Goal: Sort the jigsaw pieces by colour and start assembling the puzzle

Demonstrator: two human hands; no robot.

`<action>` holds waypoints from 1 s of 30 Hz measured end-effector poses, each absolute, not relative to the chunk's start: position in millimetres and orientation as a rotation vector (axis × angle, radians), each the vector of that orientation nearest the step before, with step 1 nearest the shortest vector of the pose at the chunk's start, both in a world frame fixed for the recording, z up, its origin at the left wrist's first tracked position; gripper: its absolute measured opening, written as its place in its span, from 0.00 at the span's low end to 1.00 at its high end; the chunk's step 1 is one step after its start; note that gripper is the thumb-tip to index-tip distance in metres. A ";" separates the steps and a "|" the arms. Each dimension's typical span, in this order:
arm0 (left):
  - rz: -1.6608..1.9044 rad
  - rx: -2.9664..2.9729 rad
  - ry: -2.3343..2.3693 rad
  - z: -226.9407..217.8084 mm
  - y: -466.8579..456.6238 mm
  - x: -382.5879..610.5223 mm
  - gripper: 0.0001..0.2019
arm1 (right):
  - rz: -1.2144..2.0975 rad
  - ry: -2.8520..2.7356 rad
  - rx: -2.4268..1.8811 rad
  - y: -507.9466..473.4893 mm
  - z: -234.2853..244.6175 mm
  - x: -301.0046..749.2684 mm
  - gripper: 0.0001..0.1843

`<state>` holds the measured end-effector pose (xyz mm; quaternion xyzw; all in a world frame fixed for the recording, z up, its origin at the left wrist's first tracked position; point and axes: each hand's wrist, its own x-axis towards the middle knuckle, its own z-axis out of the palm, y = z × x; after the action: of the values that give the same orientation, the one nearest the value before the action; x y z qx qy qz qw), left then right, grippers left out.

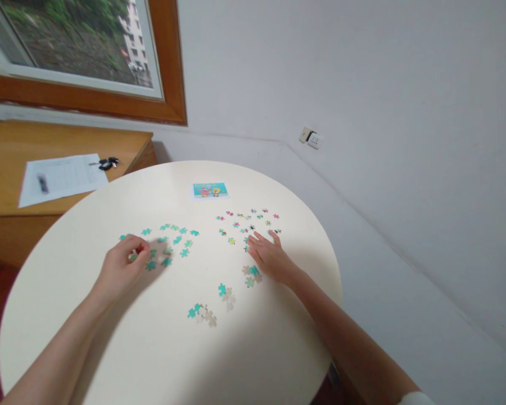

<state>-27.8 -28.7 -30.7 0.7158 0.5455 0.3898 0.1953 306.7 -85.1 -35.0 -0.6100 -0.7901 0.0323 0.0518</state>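
Note:
My left hand hovers over or rests among teal jigsaw pieces at the left of the round table. Its thumb and index finger are pinched; whatever may be between them is hidden. My right hand lies palm down with fingers spread at the near edge of a group of mixed pink, yellow and teal jigsaw pieces. Its fingertips cover or touch some of them. Closer to me lie three small clusters of pieces: a teal and beige one, a second and a third.
A small picture card with cartoon figures lies toward the far side of the white round table. Beyond, a wooden desk holds a paper sheet and keys. A wall with sockets borders the right.

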 end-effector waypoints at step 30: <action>1.105 2.031 1.563 -25.6 -29.6 -26.6 0.08 | -0.037 -2.373 -2.070 -47.4 -25.8 294.5 0.24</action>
<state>-26.6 -29.6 -25.6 0.7166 0.5515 0.3899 0.1743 294.5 -47.4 -25.8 -0.6574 -0.7534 -0.0118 -0.0039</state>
